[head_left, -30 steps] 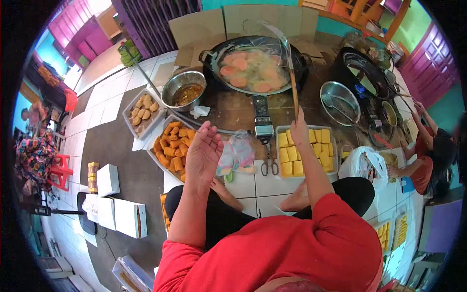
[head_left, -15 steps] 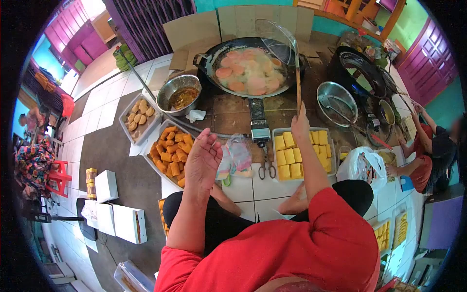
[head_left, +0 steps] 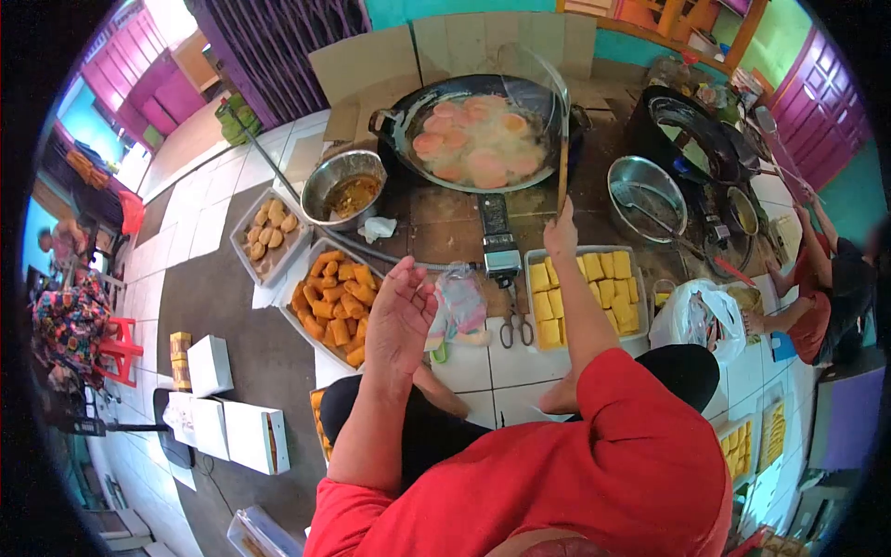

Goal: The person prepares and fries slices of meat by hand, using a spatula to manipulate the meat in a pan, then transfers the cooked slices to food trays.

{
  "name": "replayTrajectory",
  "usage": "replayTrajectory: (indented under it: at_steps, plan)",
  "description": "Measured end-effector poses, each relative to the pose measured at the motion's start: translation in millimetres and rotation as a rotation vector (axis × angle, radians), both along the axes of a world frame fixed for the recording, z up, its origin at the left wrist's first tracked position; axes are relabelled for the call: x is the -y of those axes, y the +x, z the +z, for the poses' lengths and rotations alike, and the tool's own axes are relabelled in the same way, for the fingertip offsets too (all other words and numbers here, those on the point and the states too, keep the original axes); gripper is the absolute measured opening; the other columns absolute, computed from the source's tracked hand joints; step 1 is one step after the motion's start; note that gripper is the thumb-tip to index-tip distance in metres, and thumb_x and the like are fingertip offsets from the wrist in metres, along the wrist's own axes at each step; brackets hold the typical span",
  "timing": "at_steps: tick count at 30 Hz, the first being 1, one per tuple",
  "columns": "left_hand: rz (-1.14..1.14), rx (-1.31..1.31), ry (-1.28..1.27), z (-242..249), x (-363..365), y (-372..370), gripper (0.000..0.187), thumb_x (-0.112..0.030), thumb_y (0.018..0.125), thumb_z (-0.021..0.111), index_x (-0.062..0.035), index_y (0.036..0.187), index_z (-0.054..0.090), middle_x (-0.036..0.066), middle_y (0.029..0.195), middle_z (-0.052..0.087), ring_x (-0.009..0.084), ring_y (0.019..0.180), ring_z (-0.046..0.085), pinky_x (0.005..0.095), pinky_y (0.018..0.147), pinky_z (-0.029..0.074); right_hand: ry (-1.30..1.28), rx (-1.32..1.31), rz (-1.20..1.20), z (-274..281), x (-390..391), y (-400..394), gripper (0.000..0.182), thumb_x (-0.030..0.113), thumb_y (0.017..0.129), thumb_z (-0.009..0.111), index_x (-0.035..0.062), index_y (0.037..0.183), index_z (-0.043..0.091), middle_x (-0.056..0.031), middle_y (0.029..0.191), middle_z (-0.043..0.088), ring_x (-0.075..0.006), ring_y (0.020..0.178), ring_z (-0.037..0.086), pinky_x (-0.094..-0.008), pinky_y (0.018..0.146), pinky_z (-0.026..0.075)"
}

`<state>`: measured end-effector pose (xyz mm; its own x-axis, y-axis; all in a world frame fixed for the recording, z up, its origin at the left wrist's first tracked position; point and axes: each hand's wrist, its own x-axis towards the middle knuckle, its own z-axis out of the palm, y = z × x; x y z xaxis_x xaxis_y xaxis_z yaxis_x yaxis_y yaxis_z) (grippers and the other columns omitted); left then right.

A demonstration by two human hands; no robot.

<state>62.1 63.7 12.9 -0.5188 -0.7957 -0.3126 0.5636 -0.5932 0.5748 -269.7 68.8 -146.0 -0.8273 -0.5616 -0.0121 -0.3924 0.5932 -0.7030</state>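
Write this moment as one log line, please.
right hand: grips skimmer handle over wok | left hand: open, raised, empty | fried pieces tray: beside left hand

From here my right hand [head_left: 560, 239] covers the lower end of the skimmer handle [head_left: 562, 162]. My left arm hides part of the tray of fried pieces [head_left: 332, 299]. The plastic bag [head_left: 694, 318] at right is too crumpled to read its contents.
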Motion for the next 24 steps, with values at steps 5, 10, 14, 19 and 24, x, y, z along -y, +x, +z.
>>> replayTrajectory:
  at_steps: [5, 10, 14, 19, 24]
  plan:
    - [-0.005, -0.007, -0.025, 3, -1, 5, 0.021, -0.021, 0.093, 0.057, -0.0135, 0.113, 0.057, -0.001, 0.097, 0.062, 0.0137, 0.086, 0.058, 0.0272, 0.079, 0.048, -0.304, -0.087, -0.012, -68, -10, 35, 0.068, 0.007, 0.089, 0.046, 0.0104, 0.148, 0.012, -0.0239, 0.101, 0.063, -0.0393, 0.086, 0.063, -0.0451, 0.075, 0.05]
    - [-0.03, -0.046, 0.002, 6, -6, 9, 0.02, -0.02, 0.094, 0.056, -0.0133, 0.113, 0.058, -0.001, 0.097, 0.062, 0.0135, 0.087, 0.058, 0.0273, 0.079, 0.048, -0.514, 0.711, -0.058, 9, -43, 81, 0.054, 0.008, 0.084, 0.044, 0.017, 0.137, 0.033, -0.007, 0.071, 0.048, -0.0145, 0.046, 0.047, -0.0306, 0.035, 0.036]
    - [-0.022, -0.065, -0.011, 9, -10, 13, 0.021, -0.02, 0.094, 0.056, -0.0131, 0.113, 0.058, -0.001, 0.097, 0.062, 0.0133, 0.087, 0.058, 0.0273, 0.079, 0.048, -0.432, 0.354, 0.037, -17, -60, 81, 0.058, 0.008, 0.085, 0.045, 0.0183, 0.14, 0.03, -0.0106, 0.076, 0.053, -0.0191, 0.05, 0.051, -0.0341, 0.041, 0.041]
    - [-0.026, -0.095, -0.005, 12, -12, 16, 0.02, -0.018, 0.093, 0.057, -0.012, 0.112, 0.057, 0.0, 0.095, 0.061, 0.0135, 0.084, 0.059, 0.027, 0.076, 0.05, -0.259, -0.009, 0.196, 9, -99, 91, 0.065, 0.009, 0.088, 0.047, 0.0117, 0.147, 0.019, -0.0266, 0.101, 0.06, -0.0422, 0.085, 0.059, -0.0468, 0.073, 0.048]
    - [-0.014, -0.11, 0.009, 14, -12, 18, 0.018, -0.017, 0.093, 0.058, -0.0115, 0.11, 0.057, 0.0, 0.093, 0.061, 0.0137, 0.082, 0.06, 0.0266, 0.074, 0.051, -0.19, -0.14, 0.314, 20, -117, 96, 0.068, 0.008, 0.088, 0.047, 0.0111, 0.149, 0.015, -0.0309, 0.108, 0.058, -0.0472, 0.094, 0.057, -0.0511, 0.081, 0.046]
